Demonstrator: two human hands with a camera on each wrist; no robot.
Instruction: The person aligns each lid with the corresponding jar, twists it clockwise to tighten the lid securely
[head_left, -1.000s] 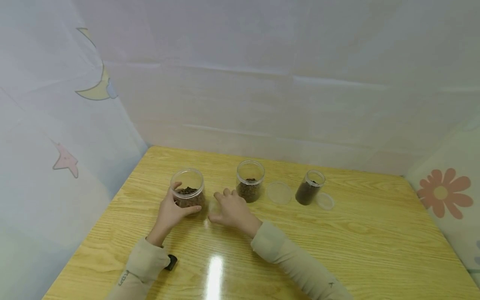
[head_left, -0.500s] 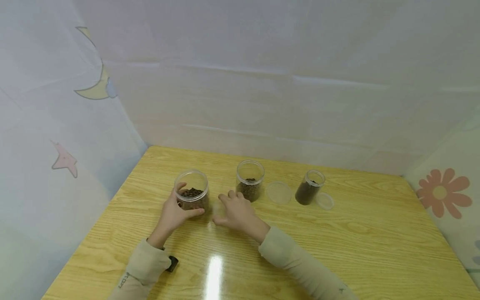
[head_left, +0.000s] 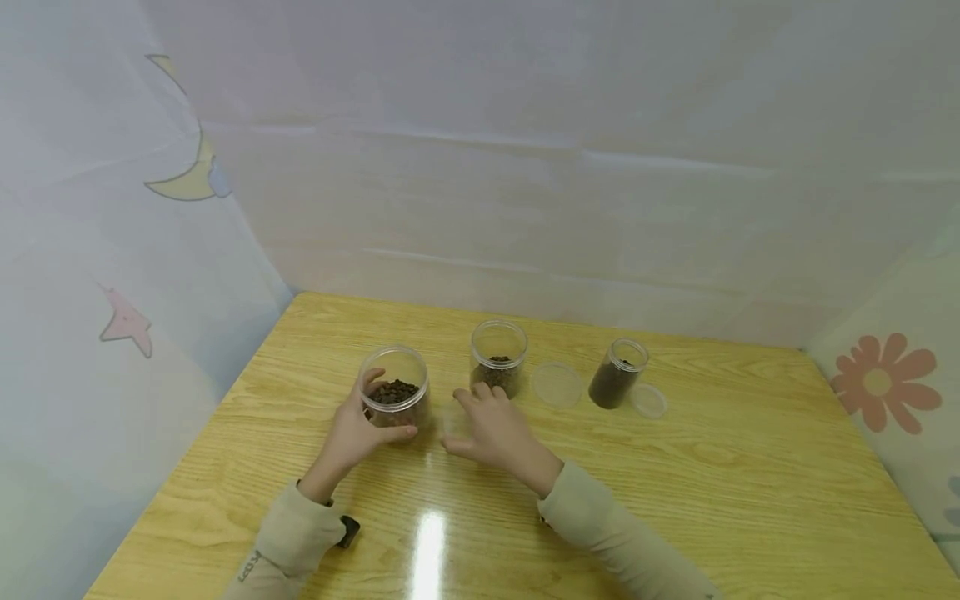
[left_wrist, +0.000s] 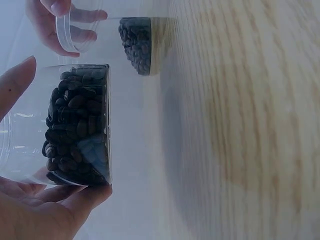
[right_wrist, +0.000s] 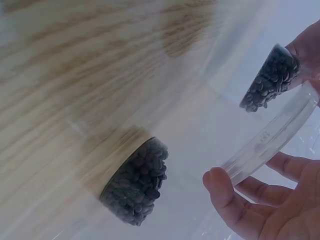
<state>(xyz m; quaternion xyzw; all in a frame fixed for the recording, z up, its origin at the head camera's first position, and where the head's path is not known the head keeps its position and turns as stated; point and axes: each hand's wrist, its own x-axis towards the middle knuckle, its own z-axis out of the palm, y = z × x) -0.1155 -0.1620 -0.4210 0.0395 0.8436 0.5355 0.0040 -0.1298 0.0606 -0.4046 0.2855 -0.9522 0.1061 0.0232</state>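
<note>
My left hand [head_left: 352, 433] grips a clear plastic jar [head_left: 408, 412] part-filled with dark coffee beans, fingers and thumb round its sides. The jar is open-topped and upright. In the left wrist view, a gap shows between the base of this jar [left_wrist: 80, 127] and the wood. To its right, my right hand [head_left: 501, 433] holds a clear round lid by its edge. The lid [right_wrist: 272, 137] shows best in the right wrist view, its rim between thumb and fingers. Jar and lid are apart. Just beyond my right hand stands a second open jar [head_left: 498, 375] of beans.
A thin clear lid [head_left: 558, 385] lies flat beside the second jar. Farther right are a narrow open jar [head_left: 615, 379] with dark contents and a small lid [head_left: 649, 401]. Behind the wooden table [head_left: 712, 483] hangs a pale printed cloth [head_left: 480, 167].
Both hands have shifted gradually to the right, the left one carrying its bean jar and the right one its lid. The other jars and lids have stayed in place.
</note>
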